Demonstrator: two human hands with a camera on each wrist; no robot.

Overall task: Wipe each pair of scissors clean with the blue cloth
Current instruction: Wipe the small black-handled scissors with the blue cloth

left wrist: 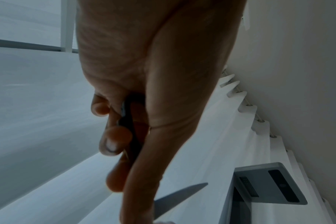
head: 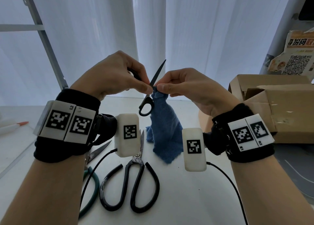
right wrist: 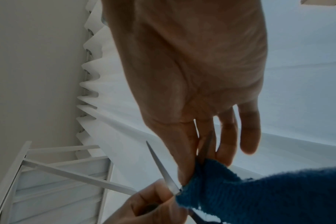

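Observation:
A small pair of black-handled scissors point(head: 153, 87) is held up above the table, blades spread, one blade pointing up. My left hand point(head: 119, 78) grips one handle loop point(left wrist: 128, 115); the other loop point(head: 145, 107) hangs free below. My right hand point(head: 183, 85) pinches the blue cloth point(head: 163, 131) around the second blade point(right wrist: 206, 147) near the pivot. The cloth point(right wrist: 259, 194) drapes down to the table. The bare blade point(right wrist: 162, 168) sticks out between the two hands.
On the white table point(head: 195, 199) lie large black-handled scissors point(head: 134, 178), a green-handled pair point(head: 92, 178) partly under my left wrist, and an orange-tipped pen point(head: 15, 125) at far left. Open cardboard boxes point(head: 271, 105) stand at right. White curtains hang behind.

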